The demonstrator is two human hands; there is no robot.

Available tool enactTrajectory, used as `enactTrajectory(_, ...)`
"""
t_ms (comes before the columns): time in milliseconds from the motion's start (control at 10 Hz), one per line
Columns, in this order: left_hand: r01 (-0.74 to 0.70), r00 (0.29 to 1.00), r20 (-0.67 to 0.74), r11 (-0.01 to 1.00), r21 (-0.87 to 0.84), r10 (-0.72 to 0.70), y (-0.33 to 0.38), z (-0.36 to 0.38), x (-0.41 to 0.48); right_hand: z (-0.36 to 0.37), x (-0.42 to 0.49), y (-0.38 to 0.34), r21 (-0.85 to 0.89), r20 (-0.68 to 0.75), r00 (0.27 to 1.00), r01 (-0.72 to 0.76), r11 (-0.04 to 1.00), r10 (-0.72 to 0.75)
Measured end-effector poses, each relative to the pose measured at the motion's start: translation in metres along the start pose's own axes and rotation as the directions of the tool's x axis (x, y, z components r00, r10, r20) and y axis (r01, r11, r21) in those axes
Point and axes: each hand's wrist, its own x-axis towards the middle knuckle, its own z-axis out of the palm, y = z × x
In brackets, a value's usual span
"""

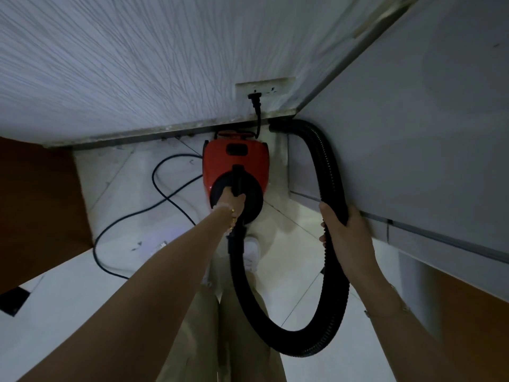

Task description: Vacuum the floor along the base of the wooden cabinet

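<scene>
A red canister vacuum [235, 158] with a black handle hangs near the wall, and my left hand [231, 202] is closed around that handle. Its black ribbed hose [327, 166] loops from the vacuum's front down past my legs and up to the right. My right hand [344, 232] grips the hose where it runs along a grey surface. The hose's far end [278, 125] lies in the corner where wall meets floor. A brown wooden cabinet [35, 205] stands at the left edge.
The black plug [254, 99] sits in a wall socket, and the power cord [165, 199] snakes across the white tiled floor [124, 244]. A grey cabinet side [427, 133] fills the right. Another brown panel [473, 321] shows at the lower right. My white shoe [252, 252] is below the vacuum.
</scene>
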Motion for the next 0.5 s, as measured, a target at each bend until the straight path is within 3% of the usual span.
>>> enactTrajectory(200, -0.004, 1.0, 0.022, 0.999, 0.053, 0.003, -0.024, -0.021, -0.029, -0.008, -0.015, 0.003, -0.031, -0.029, 0.998, -0.05, 0.998, 0.049)
enactTrajectory(500, 0.039, 0.989, 0.144, 0.938, -0.345, 0.012, -0.049, -0.097, -0.155, -0.05, -0.088, -0.033, -0.195, -0.027, 0.999, -0.037, 0.98, 0.032)
